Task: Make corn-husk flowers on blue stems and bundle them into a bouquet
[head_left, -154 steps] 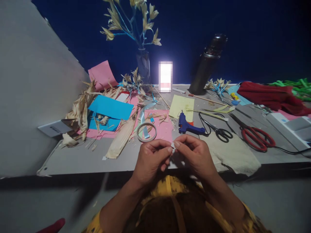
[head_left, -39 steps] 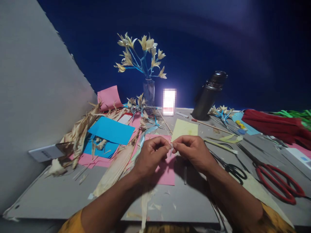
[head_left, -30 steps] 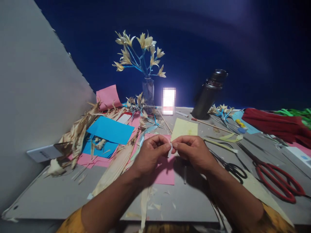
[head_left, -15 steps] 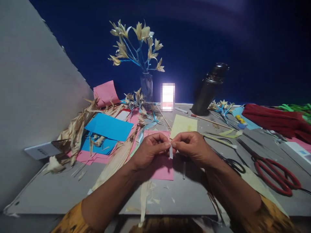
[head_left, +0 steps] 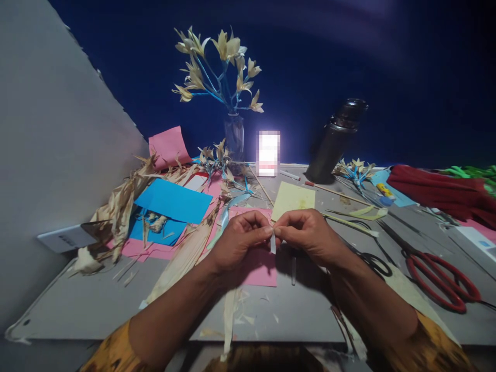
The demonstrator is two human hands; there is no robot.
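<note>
My left hand (head_left: pixel 236 245) and my right hand (head_left: pixel 308 236) meet fingertip to fingertip above a pink paper sheet (head_left: pixel 260 258). Both pinch a small white strip (head_left: pixel 273 242) that hangs down between the thumbs and forefingers. The fingers of both hands are curled closed. A yellow paper sheet (head_left: pixel 292 199) lies just beyond the hands. A thin pale stick (head_left: pixel 293 269) rests on the table under my right hand.
A grey table (head_left: pixel 96 299) carries dry corn husks (head_left: pixel 120 206), blue paper (head_left: pixel 173 200), black scissors (head_left: pixel 372 261) and red scissors (head_left: pixel 439 276). At the back stand a vase of husk flowers (head_left: pixel 234 137), a dark flask (head_left: pixel 335 142), a bright phone screen (head_left: pixel 268 153) and red cloth (head_left: pixel 437 191).
Since five seconds ago the view has shifted and the hands have moved further over the table. In the last second the white strip has come out longer below the fingertips; the hands stay together.
</note>
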